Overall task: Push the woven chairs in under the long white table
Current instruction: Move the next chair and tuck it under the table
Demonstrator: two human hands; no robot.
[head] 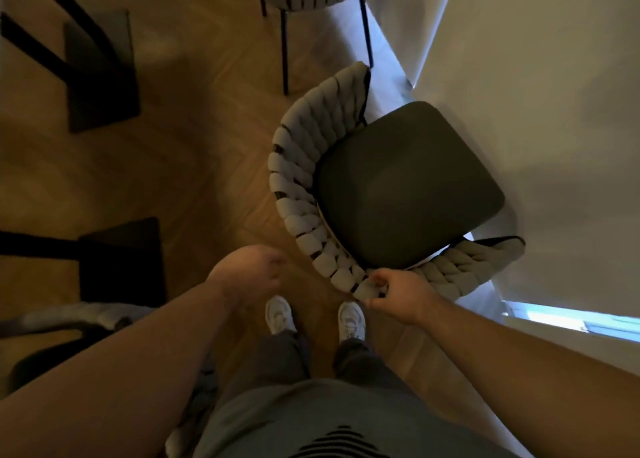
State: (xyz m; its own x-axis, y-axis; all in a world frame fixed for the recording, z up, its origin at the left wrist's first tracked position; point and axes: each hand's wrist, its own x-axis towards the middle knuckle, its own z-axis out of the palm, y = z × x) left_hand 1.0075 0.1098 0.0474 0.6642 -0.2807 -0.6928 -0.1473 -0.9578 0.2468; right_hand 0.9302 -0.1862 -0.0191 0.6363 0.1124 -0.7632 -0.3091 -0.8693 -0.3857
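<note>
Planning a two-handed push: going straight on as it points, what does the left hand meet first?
Probably the curved back of the woven chair, beside the right hand gripping it; the left hand is blurred, depth unclear.

Looking down: the right hand (393, 293) grips the curved back rim of a woven chair (398, 187) with a dark seat, angled beside the white worktop (554, 94) at right. The left hand (247, 274), blurred, hovers nearby holding nothing.
</note>
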